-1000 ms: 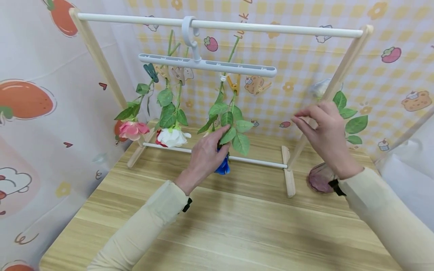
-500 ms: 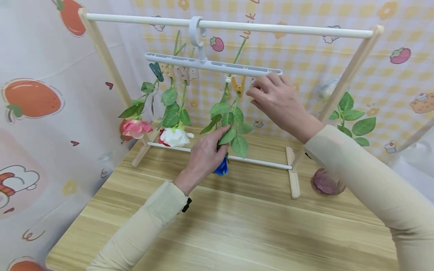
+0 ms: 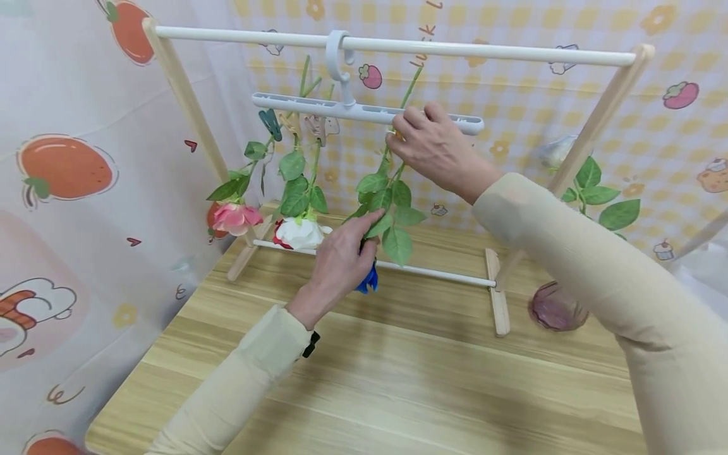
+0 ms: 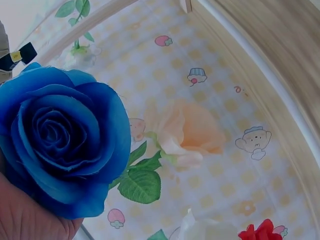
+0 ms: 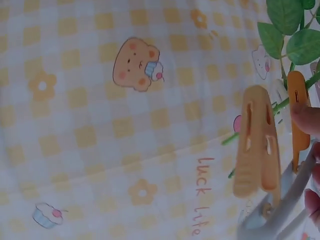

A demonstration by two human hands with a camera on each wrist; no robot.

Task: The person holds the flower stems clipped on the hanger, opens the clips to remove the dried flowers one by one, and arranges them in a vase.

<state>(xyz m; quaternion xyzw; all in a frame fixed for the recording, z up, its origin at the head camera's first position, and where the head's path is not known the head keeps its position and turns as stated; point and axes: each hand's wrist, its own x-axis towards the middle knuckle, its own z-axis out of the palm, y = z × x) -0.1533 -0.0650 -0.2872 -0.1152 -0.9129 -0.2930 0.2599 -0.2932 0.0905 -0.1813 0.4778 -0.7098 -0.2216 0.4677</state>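
Note:
In the head view, my left hand (image 3: 341, 256) grips the blue rose (image 3: 368, 280), which hangs head down; the left wrist view shows its full bloom (image 4: 62, 140) above the hand. My right hand (image 3: 435, 142) is up at the grey hanger (image 3: 364, 112), its thumb and fingers pinching the orange clothespin (image 5: 298, 120) at the rose's green stem. An open-slotted beige clothespin (image 5: 257, 142) hangs beside it in the right wrist view. Behind the blue rose hangs a peach rose (image 4: 187, 130). The right hand covers most of the orange clip in the head view.
The hanger hooks on a white rod (image 3: 483, 49) with wooden side posts. Left of my hands hang a pink rose (image 3: 236, 218), a white rose (image 3: 301, 233) and a red flower (image 3: 280, 237). A purple glass vase (image 3: 557, 308) stands right, near another white rose (image 3: 560, 151).
My right hand has moved left from beside the right post to the hanger and now pinches the orange clothespin. The left hand stays on the blue rose. The head view has shifted slightly.

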